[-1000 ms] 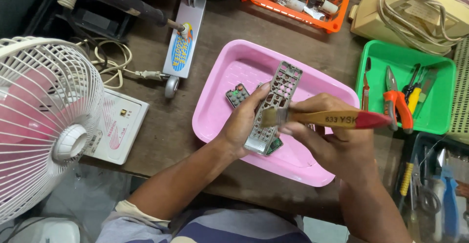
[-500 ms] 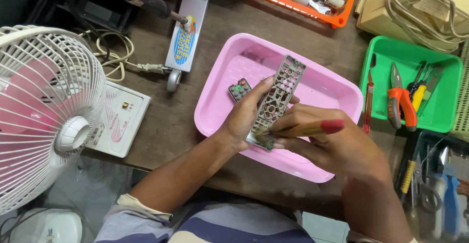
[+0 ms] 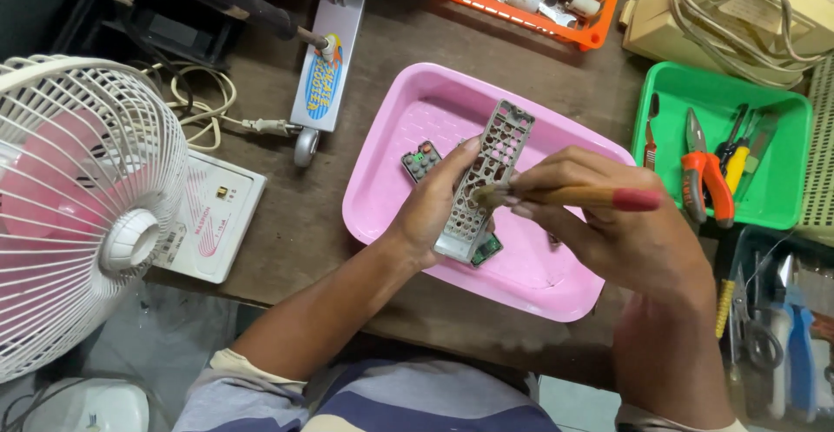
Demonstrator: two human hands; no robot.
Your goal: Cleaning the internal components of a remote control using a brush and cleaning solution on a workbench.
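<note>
Cluttered counter, pink tray [image 3: 382,215] mid. Left hand [image 3: 432,210] clamped on remote shell [image 3: 483,180] over tray; right hand [image 3: 599,223] clamped on brush [image 3: 565,196], bristles on shell. Brushing midway; keypad [image 3: 421,161] in tray untouched.

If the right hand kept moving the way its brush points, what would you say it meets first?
The right hand points its brush leftward, bristles already against the grey remote cover held by the left hand. The cover comes first, then probably the left fingers behind it; depth is unclear.

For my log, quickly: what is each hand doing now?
Left hand: closed on grey remote cover.
Right hand: closed on wooden brush.
</note>
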